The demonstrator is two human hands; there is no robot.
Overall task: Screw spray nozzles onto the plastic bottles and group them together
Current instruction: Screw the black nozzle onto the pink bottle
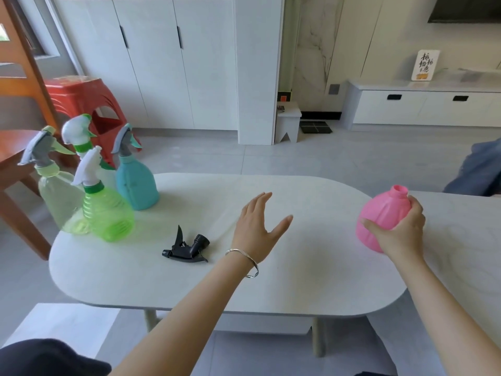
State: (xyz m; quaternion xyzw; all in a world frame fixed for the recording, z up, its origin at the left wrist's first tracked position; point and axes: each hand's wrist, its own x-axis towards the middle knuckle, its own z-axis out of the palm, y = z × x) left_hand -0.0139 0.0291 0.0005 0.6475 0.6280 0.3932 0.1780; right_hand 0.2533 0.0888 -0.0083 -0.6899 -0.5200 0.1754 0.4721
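My right hand [398, 232] grips a pink plastic bottle [381, 215] with an open neck, held tilted at the right end of the white table [189, 289]. My left hand [257, 226] hovers open over the table's middle, fingers spread, holding nothing. A black spray nozzle [185, 248] lies on its side just left of that hand. At the table's far left stands a group of capped bottles: a bright green one [108, 213], a teal one [137, 183], a pale clear one [58, 196], and another behind them with a white and green nozzle [77, 131].
A red plastic stool [81, 101] and a wooden chair [19, 85] stand beyond the table's left end. A second pale tabletop [461, 240] adjoins on the right. White cabinets and a low drawer unit line the far wall.
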